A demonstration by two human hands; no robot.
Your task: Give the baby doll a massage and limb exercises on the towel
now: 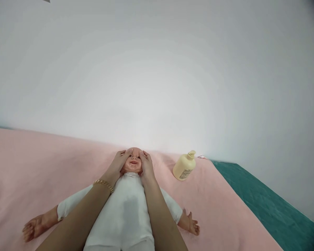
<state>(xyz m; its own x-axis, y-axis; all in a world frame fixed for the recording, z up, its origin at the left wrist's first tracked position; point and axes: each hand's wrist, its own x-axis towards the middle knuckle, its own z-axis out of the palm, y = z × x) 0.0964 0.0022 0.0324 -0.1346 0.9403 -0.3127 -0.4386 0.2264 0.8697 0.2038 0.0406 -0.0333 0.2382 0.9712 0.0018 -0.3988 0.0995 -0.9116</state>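
A baby doll (128,209) in a white cloth suit lies on its back on a pink sheet (214,209), its arms spread out. My left hand (118,164) rests along the left side of the doll's head, the thumb on the forehead above the eye; a gold bracelet circles that wrist. On the other side of the head (134,163), my right hand (147,165) lies with its thumb near the other eye. Both hands cup the head, and their other fingers are partly hidden beside it. The doll's face shows between them.
A pale yellow pump bottle (184,167) stands on the sheet to the right of the doll's head. Behind the sheet rises a white wall (157,76). Green surface (267,198) shows past the sheet's right edge.
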